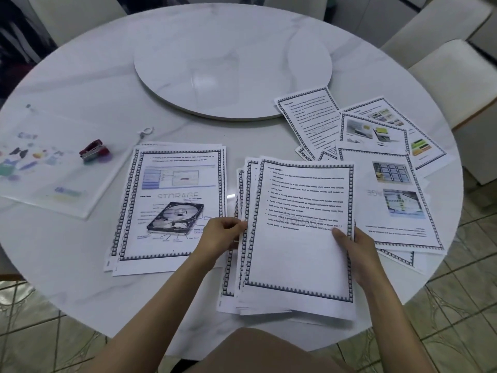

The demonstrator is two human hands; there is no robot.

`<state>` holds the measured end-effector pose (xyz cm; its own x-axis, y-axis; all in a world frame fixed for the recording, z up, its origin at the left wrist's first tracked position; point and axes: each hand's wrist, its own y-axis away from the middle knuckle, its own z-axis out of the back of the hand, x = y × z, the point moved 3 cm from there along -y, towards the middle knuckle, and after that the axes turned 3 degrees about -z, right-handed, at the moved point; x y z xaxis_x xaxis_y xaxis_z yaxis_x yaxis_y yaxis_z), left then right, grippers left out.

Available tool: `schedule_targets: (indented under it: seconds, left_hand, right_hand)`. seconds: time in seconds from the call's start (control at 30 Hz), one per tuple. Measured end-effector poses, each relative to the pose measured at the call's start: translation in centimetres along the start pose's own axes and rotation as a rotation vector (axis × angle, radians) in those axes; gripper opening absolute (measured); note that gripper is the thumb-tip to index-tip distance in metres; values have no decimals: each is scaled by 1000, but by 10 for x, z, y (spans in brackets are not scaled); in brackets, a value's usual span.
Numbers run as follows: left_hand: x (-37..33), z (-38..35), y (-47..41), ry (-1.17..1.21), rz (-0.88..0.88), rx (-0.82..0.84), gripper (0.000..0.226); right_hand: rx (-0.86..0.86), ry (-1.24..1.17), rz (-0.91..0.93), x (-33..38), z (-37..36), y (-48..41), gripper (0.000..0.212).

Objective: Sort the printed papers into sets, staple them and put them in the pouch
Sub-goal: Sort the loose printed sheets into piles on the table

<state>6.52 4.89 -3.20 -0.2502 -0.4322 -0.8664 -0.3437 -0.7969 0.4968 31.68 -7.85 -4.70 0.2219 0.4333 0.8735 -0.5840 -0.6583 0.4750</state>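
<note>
A thick stack of printed papers (295, 259) lies in front of me, topped by a text page headed "Flash Memory". My left hand (222, 235) pinches the stack's left edge. My right hand (357, 251) holds its right edge, thumb on the top sheet. To the left lies a second pile (172, 184) showing a hard disk picture. Loose sheets (376, 146) with photos fan out at the right. A red stapler (94, 151) sits on a translucent pouch (53, 168) with colourful prints at the far left.
The round white marble table (80, 265) has a raised turntable (231, 76) in its middle. A small white ring-shaped item (146, 131) lies near the pouch. White chairs (457, 76) stand around the table; tiled floor shows below.
</note>
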Motion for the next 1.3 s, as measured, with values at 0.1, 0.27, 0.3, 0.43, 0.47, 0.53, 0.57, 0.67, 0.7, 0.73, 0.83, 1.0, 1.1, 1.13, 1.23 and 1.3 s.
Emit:
schedule_targets:
  seconds: [0.1,0.27,0.3,0.43,0.47,0.53,0.57,0.67,0.7,0.73,0.83,1.0,1.1,1.13,1.23,1.3]
  left_hand:
    - [6,2,-5,-35,25,-35,17]
    - [11,6,-6,-39,57,-65,34]
    - [12,6,-6,-32,62,-69,35]
    - [15,7,-7,-8,57,-73,35]
    - [15,7,-7,-5,58,-70,33]
    - [16,8,-6,0,70,-71,31]
    - [17,8,-6,-9,76,-72,33]
    - [17,9,-7,-70,82,-81,44]
    - [17,10,-8,-93,80,-88,47]
    - [16,10,-8,-105,80,-94,49]
    - [17,12,-9,-49,72,-93,42]
    - [12,12,-6,22,31,-41,11]
    - [11,13,-6,-26,31,-45,10]
    - [11,13,-6,-39,36,-48,11]
    - [11,13,-6,-65,57,-66,14]
    - [10,14,-6,-106,42,-96,14]
  right_hand:
    - [-3,28,22,3,-2,1,21]
    - [-10,65,43,5,-2,1,20]
    - [-13,75,45,5,-2,0,20]
    - [-24,107,56,9,1,-1,23]
    - [-25,112,59,10,2,-1,24]
    - [-22,114,58,11,3,-2,27]
    - [-21,118,55,12,3,-2,28]
    - [-9,135,46,13,1,-4,28]
    - [-5,135,39,13,0,-4,27]
    - [2,131,28,14,-2,-4,25]
    - [24,111,-21,13,-5,-5,16]
    - [-30,118,-46,10,1,-9,18]
    - [-60,112,-28,11,5,-7,12]
    - [-67,112,-18,12,7,-7,10]
    - [-78,114,7,13,9,-6,12]
    - [-88,109,14,12,12,-7,15]
